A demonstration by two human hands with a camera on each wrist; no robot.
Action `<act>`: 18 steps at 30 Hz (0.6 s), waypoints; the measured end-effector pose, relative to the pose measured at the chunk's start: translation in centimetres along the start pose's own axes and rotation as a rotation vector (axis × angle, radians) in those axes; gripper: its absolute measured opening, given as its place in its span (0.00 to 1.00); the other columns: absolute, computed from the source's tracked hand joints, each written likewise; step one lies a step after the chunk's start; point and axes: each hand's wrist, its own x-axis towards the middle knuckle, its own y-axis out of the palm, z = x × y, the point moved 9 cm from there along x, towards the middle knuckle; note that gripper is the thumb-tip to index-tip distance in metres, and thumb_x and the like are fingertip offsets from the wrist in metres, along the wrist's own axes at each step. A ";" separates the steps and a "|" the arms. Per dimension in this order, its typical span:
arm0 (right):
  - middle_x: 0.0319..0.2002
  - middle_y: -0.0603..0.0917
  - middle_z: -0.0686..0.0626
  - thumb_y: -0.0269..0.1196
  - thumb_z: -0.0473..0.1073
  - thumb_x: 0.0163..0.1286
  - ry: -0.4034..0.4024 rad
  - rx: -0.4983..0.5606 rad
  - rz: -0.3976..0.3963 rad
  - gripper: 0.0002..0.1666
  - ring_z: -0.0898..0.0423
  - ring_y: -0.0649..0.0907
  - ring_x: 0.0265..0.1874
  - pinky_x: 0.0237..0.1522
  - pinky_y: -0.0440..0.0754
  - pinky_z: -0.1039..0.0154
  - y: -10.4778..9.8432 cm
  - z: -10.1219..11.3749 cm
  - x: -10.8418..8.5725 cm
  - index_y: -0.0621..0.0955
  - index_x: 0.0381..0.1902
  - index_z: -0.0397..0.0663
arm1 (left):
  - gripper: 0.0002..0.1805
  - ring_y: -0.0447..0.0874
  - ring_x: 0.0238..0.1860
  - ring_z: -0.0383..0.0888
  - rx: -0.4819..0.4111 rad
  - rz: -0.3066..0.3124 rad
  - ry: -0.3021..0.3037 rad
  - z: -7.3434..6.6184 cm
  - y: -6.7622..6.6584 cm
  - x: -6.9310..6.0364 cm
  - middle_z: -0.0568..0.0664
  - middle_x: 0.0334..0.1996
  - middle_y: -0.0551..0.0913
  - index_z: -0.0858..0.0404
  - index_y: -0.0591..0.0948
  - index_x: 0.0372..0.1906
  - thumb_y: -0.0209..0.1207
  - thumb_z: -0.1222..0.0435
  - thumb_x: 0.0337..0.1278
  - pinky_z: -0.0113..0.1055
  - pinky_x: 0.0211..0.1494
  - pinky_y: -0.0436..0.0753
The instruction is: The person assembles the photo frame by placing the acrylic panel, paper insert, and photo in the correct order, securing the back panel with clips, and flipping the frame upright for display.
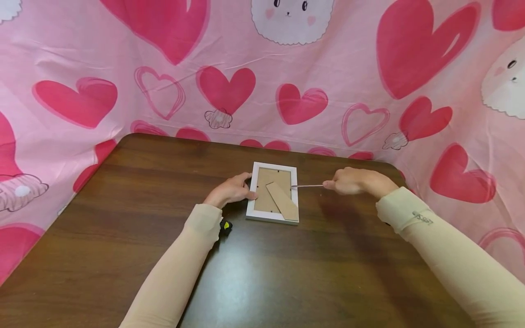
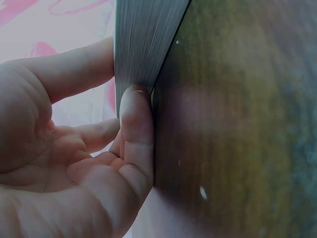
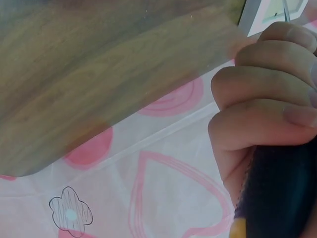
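Note:
A white picture frame [image 1: 251, 205] lies back side up on the table, with a brown backing board [image 1: 265, 180] and a slanted stand leg [image 1: 283, 200]. At its left edge my left hand [image 1: 231, 189] grips the frame between thumb and fingers; the left wrist view shows fingertips against the frame's side [image 2: 143, 39]. My right hand [image 1: 348, 181], fingers curled, holds a slim metal tool [image 1: 308, 186], its tip at the right inner edge of the frame. The tool's handle is hidden in the fist, so its exact kind is unclear.
Brown wooden table [image 1: 135, 182] with rounded far corners lies under the frame. Pink cloth [image 1: 262, 123] printed with hearts hangs close behind and at both sides. A black band with a yellow-green spot [image 1: 225, 226] sits at my left wrist.

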 end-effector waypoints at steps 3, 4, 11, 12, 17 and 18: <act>0.32 0.78 0.51 0.49 0.60 0.84 0.004 -0.006 0.023 0.30 0.52 0.79 0.38 0.46 0.79 0.50 -0.1 0.1 0.2 0.84 0.37 0.44 | 0.45 0.72 0.48 0.49 -0.007 0.003 -0.004 -0.1 0.0 0.0 0.52 0.40 0.72 0.61 0.59 0.85 0.66 0.59 0.70 0.46 0.61 0.69; 0.28 0.74 0.53 0.48 0.60 0.84 0.008 0.002 0.038 0.30 0.54 0.76 0.33 0.42 0.77 0.53 0.0 0.1 0.3 0.82 0.31 0.47 | 0.45 0.72 0.48 0.49 -0.007 0.004 -0.005 -0.1 0.0 -0.1 0.52 0.40 0.72 0.61 0.59 0.85 0.66 0.58 0.70 0.47 0.61 0.69; 0.22 0.67 0.55 0.49 0.59 0.84 0.004 0.009 0.055 0.30 0.57 0.68 0.25 0.33 0.70 0.58 -0.1 0.6 0.5 0.74 0.21 0.53 | 0.45 0.72 0.47 0.49 -0.010 0.005 -0.013 -0.1 0.2 -0.1 0.52 0.40 0.73 0.61 0.57 0.85 0.66 0.59 0.71 0.47 0.62 0.69; 0.21 0.67 0.55 0.49 0.58 0.84 0.003 0.007 0.052 0.30 0.57 0.67 0.24 0.32 0.69 0.59 -0.2 0.6 0.6 0.75 0.20 0.53 | 0.46 0.72 0.47 0.49 -0.012 0.007 -0.012 -0.1 0.2 -0.1 0.52 0.40 0.73 0.61 0.57 0.85 0.66 0.59 0.71 0.47 0.62 0.69; 0.22 0.66 0.55 0.50 0.57 0.84 -0.004 0.009 0.055 0.29 0.57 0.65 0.24 0.30 0.68 0.60 -0.3 0.5 0.5 0.73 0.20 0.53 | 0.45 0.73 0.45 0.48 -0.006 0.003 -0.007 -0.1 0.0 -0.1 0.52 0.40 0.74 0.62 0.58 0.85 0.66 0.58 0.70 0.47 0.60 0.71; 0.21 0.66 0.56 0.50 0.57 0.84 0.000 0.015 0.065 0.29 0.58 0.64 0.24 0.30 0.68 0.60 -0.2 0.5 0.6 0.73 0.20 0.54 | 0.45 0.73 0.45 0.48 -0.008 0.004 -0.009 0.0 0.0 -0.1 0.53 0.40 0.74 0.62 0.58 0.85 0.66 0.58 0.70 0.46 0.60 0.70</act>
